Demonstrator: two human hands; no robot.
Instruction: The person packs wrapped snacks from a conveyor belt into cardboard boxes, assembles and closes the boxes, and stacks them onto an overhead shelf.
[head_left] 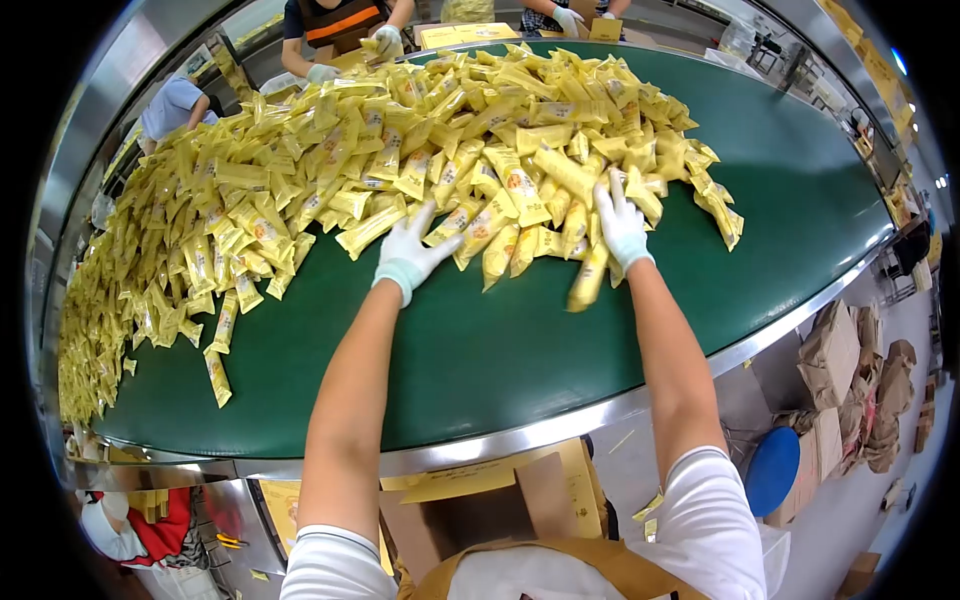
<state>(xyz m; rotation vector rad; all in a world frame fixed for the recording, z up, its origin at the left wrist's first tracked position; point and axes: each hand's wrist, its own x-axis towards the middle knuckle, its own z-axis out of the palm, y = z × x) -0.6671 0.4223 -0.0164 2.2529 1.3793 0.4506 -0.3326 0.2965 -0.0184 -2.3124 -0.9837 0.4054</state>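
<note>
Yellow wrapped packets [520, 190] lie heaped across a green belt [480, 350]. My left hand [412, 252], in a white glove, has its fingers spread at the near edge of the heap, touching packets there. To the right, my right hand [622, 220], gloved too, reaches into the heap with its fingers apart, against packets on its left side. Several packets lie between my two hands, and one blurred packet [588, 278] sticks out toward me beside my right wrist. Neither hand is closed round a packet.
An open cardboard box [560, 485] stands below the belt's metal edge [540, 432]. A blue stool [773, 470] and brown paper sacks [830, 350] are at the right. Across the belt, co-workers' gloved hands [387, 38] are near packets and boxes; another person [172, 108] is at far left.
</note>
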